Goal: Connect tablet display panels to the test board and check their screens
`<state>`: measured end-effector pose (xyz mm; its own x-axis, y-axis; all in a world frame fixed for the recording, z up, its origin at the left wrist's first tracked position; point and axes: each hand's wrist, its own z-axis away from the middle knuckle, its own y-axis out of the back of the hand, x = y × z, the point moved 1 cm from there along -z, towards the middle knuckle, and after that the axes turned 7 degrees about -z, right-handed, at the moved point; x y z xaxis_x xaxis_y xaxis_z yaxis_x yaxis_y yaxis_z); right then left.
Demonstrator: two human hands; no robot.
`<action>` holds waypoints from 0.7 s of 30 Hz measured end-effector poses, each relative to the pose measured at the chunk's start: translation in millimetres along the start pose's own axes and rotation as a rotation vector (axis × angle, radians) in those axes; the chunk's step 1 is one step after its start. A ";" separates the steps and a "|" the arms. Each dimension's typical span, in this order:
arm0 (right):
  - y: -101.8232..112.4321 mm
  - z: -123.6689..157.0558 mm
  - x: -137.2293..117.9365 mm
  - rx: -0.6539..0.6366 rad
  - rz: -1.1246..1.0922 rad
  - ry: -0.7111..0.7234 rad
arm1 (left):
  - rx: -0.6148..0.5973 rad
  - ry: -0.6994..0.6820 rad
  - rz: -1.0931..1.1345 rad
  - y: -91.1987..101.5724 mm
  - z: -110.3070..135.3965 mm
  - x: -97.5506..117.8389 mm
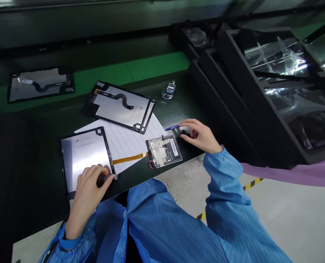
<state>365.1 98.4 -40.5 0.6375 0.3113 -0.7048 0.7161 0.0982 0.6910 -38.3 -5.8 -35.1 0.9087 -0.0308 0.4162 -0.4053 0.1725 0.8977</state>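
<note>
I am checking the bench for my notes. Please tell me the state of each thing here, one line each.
left hand: pressing flat on the near panel
near panel: lying flat, silver back up, joined to the flex cable
flex cable: orange, running to the circuit board
circuit board: flat, components up
right hand: fingers curled at the blue tool
blue tool: lying on the bench
middle panel: flat, back up

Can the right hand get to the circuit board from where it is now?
Probably yes. The right hand rests on the bench just right of the circuit board, by the blue pen, with nothing between them. The left hand is on the panel, clear of that path.
</note>
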 end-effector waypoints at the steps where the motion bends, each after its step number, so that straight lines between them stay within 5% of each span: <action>1: -3.8 5.4 6.0 0.019 0.037 -0.030 | -0.012 -0.012 0.027 0.3 -0.3 1.1; 7: -35.2 -7.3 8.4 0.105 0.089 0.011 | -0.095 -0.053 0.109 4.8 4.6 6.3; 13: -56.6 -11.0 -49.1 0.188 -0.032 0.058 | -0.026 0.007 -0.004 13.1 9.9 -2.3; 18: -109.9 -7.5 -106.1 -0.253 0.055 0.087 | -0.144 -0.033 -0.057 17.4 7.3 -3.3; 21: -130.3 -11.9 -116.9 -0.333 0.133 0.056 | -0.113 -0.037 -0.057 18.6 7.0 -1.9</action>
<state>193.9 60.5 -46.3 0.6959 0.3923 -0.6015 0.4903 0.3525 0.7971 -48.3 -9.4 -18.2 0.9247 -0.0799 0.3721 -0.3376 0.2792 0.8989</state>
